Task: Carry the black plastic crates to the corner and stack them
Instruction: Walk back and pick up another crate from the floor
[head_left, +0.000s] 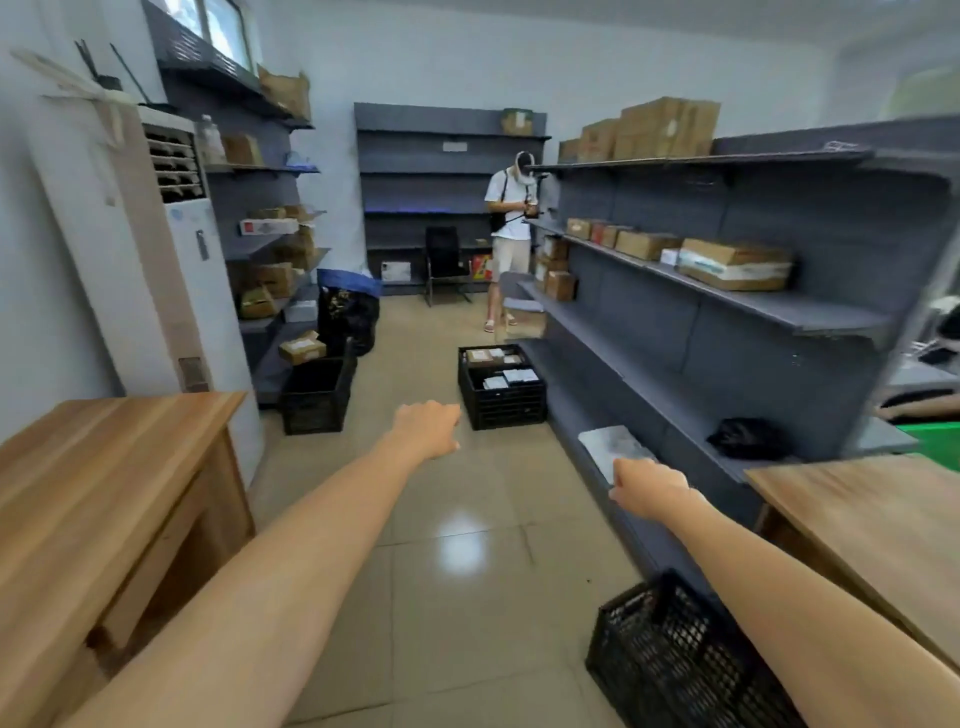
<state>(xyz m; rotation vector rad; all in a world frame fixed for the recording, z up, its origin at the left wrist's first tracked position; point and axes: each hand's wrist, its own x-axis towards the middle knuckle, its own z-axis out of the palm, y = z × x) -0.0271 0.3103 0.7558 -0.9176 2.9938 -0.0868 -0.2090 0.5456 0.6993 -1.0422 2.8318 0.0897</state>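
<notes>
Both hands are stretched forward over the floor, well apart from each other, and neither one holds anything. The left hand (428, 428) hangs with its fingers curled loosely downward; the right hand (649, 486) is also turned down, but its fingers point away from the camera, so I cannot tell how they lie.

The biggest thing in the room is the grey shelving unit (753, 312) along the right side, with cardboard boxes (735, 262) on its middle and top levels and a black bag (748, 439) on a lower level. On the left stands a tall white air conditioner (171, 260), and behind it another shelf unit (260, 208) against the wall. A wooden table (104, 467) is at the near left, and a second wooden table (872, 519) at the near right.

There are three black plastic crates on the tiled floor (467, 545). One crate (670, 654) is at the bottom right, just beside the lower shelf and partly under the right forearm. A second crate (501, 387) — it has small packages inside — stands farther away next to the right shelving. The third crate (318, 395) stands near the left shelf unit.

A person (509, 234) in a white shirt stands at the far end, near a black chair (444, 262).
</notes>
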